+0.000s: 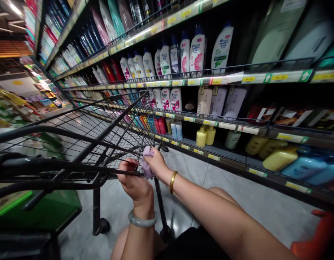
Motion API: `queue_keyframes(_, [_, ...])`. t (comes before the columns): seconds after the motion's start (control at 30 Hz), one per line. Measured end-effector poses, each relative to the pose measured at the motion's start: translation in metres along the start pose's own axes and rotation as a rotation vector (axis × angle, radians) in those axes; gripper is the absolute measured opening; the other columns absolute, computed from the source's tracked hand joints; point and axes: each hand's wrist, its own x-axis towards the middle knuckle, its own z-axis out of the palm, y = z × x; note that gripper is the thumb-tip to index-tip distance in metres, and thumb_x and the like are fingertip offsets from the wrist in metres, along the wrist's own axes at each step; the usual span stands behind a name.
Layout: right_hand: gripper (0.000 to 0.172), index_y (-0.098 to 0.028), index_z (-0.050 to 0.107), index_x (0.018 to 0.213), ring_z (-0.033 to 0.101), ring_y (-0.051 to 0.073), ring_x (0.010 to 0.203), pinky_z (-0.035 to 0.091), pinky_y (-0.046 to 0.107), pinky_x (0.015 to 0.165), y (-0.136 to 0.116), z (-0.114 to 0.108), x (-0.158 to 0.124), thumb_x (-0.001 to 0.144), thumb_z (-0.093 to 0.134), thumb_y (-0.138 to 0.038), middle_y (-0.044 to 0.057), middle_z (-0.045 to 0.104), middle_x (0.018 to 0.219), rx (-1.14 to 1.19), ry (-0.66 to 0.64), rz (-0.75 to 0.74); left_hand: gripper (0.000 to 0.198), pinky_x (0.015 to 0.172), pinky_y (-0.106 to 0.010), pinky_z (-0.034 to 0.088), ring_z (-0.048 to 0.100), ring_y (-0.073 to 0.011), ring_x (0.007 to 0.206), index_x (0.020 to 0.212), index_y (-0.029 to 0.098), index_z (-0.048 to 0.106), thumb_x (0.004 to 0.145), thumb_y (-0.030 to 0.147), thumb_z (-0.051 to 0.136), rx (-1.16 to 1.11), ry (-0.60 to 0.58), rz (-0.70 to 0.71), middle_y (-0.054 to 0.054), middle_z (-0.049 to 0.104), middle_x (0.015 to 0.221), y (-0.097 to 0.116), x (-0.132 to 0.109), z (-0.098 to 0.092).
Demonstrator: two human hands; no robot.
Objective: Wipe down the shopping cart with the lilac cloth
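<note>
A black wire shopping cart (102, 133) stands in front of me, its frame reaching in from the left. My right hand (156, 162), with a gold bangle at the wrist, is closed on a crumpled light purple cloth (146, 173) pressed against the cart's lower edge. My left hand (131, 180), below a pale jade bangle (142, 219), curls its fingers round a thin bar of the cart just left of the cloth. Part of the cloth is hidden by my right hand.
Store shelves (199, 81) run along the right with shampoo bottles (198, 50) and yellow bottles (201, 136). A green box (47, 206) sits at the lower left. Cart wheels (103, 226) rest on the grey tiled floor (188, 173). Something orange (313, 234) is at the lower right.
</note>
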Motion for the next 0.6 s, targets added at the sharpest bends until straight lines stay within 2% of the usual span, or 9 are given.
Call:
queue_keyframes(0.13, [0.034, -0.023, 0.067, 0.101, 0.064, 0.019, 0.099, 0.053, 0.032, 0.095, -0.023, -0.001, -0.003, 0.067, 0.070, -0.025, 0.003, 0.065, 0.109, -0.085, 0.075, -0.204, 0.040, 0.075, -0.031, 0.043, 0.048, -0.0157, 0.077, 0.082, 0.022, 0.052, 0.097, 0.055, 0.034, -0.005, -0.015, 0.020, 0.000, 0.049, 0.082, -0.004, -0.001, -0.001])
queue_keyframes(0.17, [0.034, -0.024, 0.067, 0.101, 0.064, 0.019, 0.102, 0.052, 0.031, 0.096, -0.023, -0.002, -0.002, 0.067, 0.070, -0.023, 0.003, 0.065, 0.111, -0.106, 0.076, -0.201, 0.043, 0.076, -0.031, 0.044, 0.049, -0.0158, 0.077, 0.083, 0.022, 0.052, 0.098, 0.057, 0.033, -0.007, -0.021, 0.027, 0.000, 0.049, 0.082, -0.006, -0.001, -0.001])
queue_keyframes(0.23, [0.028, -0.023, 0.066, 0.094, 0.065, 0.019, 0.097, 0.053, 0.029, 0.091, -0.014, -0.004, 0.003, 0.067, 0.068, -0.019, 0.002, 0.067, 0.103, -0.140, 0.060, -0.065, 0.049, 0.077, -0.031, 0.044, 0.050, -0.0160, 0.078, 0.085, 0.022, 0.054, 0.099, 0.063, 0.032, -0.014, -0.040, 0.037, 0.000, 0.051, 0.082, -0.009, -0.002, -0.002])
queue_keyframes(0.3, [0.016, -0.022, 0.062, 0.083, 0.065, 0.018, 0.081, 0.053, 0.028, 0.076, -0.001, -0.003, 0.009, 0.068, 0.063, -0.017, 0.000, 0.066, 0.084, -0.159, 0.043, 0.106, 0.053, 0.079, -0.031, 0.045, 0.051, -0.0160, 0.079, 0.087, 0.022, 0.056, 0.099, 0.068, 0.034, -0.023, -0.071, 0.041, 0.000, 0.052, 0.082, -0.012, -0.003, -0.003])
queue_keyframes(0.37, [0.012, -0.022, 0.058, 0.078, 0.062, 0.016, 0.068, 0.049, 0.025, 0.065, 0.005, -0.001, 0.014, 0.069, 0.059, -0.015, -0.003, 0.062, 0.071, -0.151, 0.034, 0.171, 0.055, 0.081, -0.030, 0.046, 0.053, -0.0155, 0.080, 0.088, 0.021, 0.059, 0.098, 0.072, 0.039, -0.035, -0.101, 0.041, 0.000, 0.054, 0.083, -0.014, -0.004, -0.004])
queue_keyframes(0.47, [0.016, -0.022, 0.061, 0.082, 0.062, 0.016, 0.073, 0.049, 0.025, 0.069, -0.006, -0.002, 0.017, 0.068, 0.061, -0.015, -0.003, 0.062, 0.076, -0.135, 0.081, 0.067, 0.058, 0.082, -0.027, 0.047, 0.055, -0.0147, 0.085, 0.093, 0.020, 0.063, 0.096, 0.075, 0.045, -0.064, -0.142, 0.043, -0.001, 0.057, 0.087, -0.016, -0.009, -0.004])
queue_keyframes(0.6, [0.024, -0.022, 0.067, 0.092, 0.063, 0.018, 0.086, 0.052, 0.030, 0.084, -0.047, -0.015, 0.016, 0.068, 0.065, -0.017, 0.001, 0.065, 0.093, -0.079, 0.148, -0.167, 0.057, 0.098, -0.028, 0.049, 0.062, -0.0161, 0.106, 0.111, 0.021, 0.067, 0.096, 0.072, 0.049, -0.120, -0.217, 0.004, -0.004, 0.066, 0.107, -0.020, -0.017, -0.002])
